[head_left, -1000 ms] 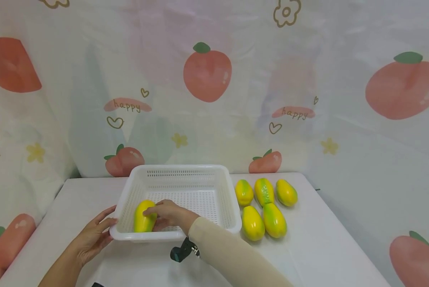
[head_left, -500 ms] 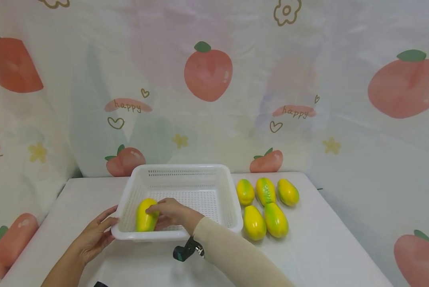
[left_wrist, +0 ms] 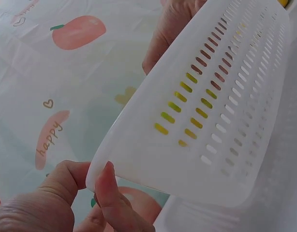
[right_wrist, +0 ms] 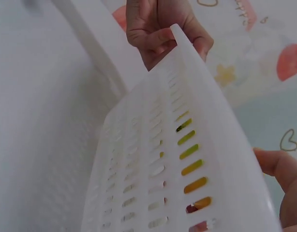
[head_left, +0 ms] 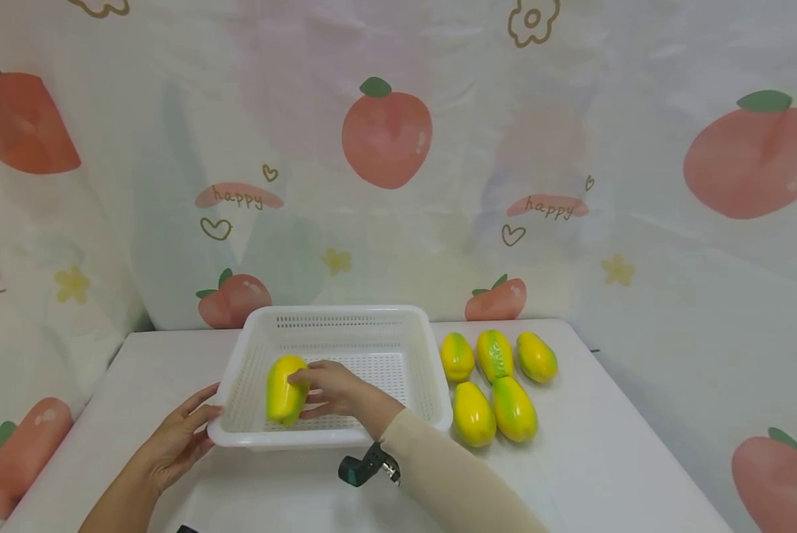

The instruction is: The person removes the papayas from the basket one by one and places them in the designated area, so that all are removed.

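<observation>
Inside the white basket (head_left: 345, 333), toward its seven o'clock corner, I see my right hand (head_left: 331, 389) wrapped round a yellow-green papaya (head_left: 285, 389), fingers curled over its top and right side. Whether the fruit rests on the perforated floor or sits just above it I cannot tell; it is tilted, its upper end leaning toward one o'clock. My right sleeve (head_left: 451, 485) runs off toward five o'clock, with a small dark wrist camera (head_left: 366, 469) strapped beneath it.

My left hand (head_left: 175, 437) is at the basket's near left corner, at about eight o'clock from its middle. The head view shows the fingers fairly straight against the outer wall. From the left wrist view, the thumb (left_wrist: 114, 198) presses the corner of the rim while the other fingers tuck beside it, so I read the hand as pinching the basket (left_wrist: 221, 111). From the right wrist view, that same hand (right_wrist: 160, 29) shows beyond the slotted wall (right_wrist: 187, 159), with yellow showing through the slots.

Five more papayas (head_left: 494, 385) lie on the white bench (head_left: 604, 459) at three o'clock of the basket, just beside its right wall: three in a far row, two nearer. A cloth backdrop with peach prints (head_left: 386, 133) hangs behind the bench.
</observation>
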### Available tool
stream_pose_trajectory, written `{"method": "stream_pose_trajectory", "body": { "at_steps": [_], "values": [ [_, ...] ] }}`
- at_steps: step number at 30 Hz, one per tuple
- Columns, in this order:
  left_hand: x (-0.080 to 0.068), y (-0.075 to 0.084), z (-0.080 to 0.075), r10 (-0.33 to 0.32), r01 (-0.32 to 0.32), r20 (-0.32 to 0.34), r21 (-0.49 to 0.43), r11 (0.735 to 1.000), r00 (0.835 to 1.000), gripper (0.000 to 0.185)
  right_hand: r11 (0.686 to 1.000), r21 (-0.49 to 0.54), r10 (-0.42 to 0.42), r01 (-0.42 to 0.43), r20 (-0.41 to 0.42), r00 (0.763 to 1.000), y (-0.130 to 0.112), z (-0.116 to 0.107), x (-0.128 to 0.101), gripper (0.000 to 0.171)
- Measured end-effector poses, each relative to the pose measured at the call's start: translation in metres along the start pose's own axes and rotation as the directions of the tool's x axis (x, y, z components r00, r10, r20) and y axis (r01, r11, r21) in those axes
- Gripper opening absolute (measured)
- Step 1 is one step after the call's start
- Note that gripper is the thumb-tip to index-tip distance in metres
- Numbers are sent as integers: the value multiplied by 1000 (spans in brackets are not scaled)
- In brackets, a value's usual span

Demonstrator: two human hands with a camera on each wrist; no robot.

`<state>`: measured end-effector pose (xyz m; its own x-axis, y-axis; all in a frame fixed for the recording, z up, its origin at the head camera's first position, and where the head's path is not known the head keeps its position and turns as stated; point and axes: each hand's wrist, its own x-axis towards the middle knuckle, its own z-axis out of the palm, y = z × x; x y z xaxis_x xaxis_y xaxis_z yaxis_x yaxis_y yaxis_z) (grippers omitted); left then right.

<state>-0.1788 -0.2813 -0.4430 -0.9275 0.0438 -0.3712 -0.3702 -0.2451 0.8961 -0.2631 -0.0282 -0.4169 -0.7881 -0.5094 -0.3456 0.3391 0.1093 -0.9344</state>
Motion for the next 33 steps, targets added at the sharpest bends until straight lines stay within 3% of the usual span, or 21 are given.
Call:
{"method": "stream_pose_trajectory", "body": {
  "at_steps": [15, 33],
  "values": [
    [0, -2, 1, 3, -3, -12, 8, 1000, 1000, 25, 998, 23, -50, 52, -68, 996, 4, -35, -23, 61],
    [-3, -1, 0, 4, -4, -5, -7, 1000, 1000, 32, 999, -17, -35, 34, -54, 998, 6, -85, -57, 67]
  ]
}}
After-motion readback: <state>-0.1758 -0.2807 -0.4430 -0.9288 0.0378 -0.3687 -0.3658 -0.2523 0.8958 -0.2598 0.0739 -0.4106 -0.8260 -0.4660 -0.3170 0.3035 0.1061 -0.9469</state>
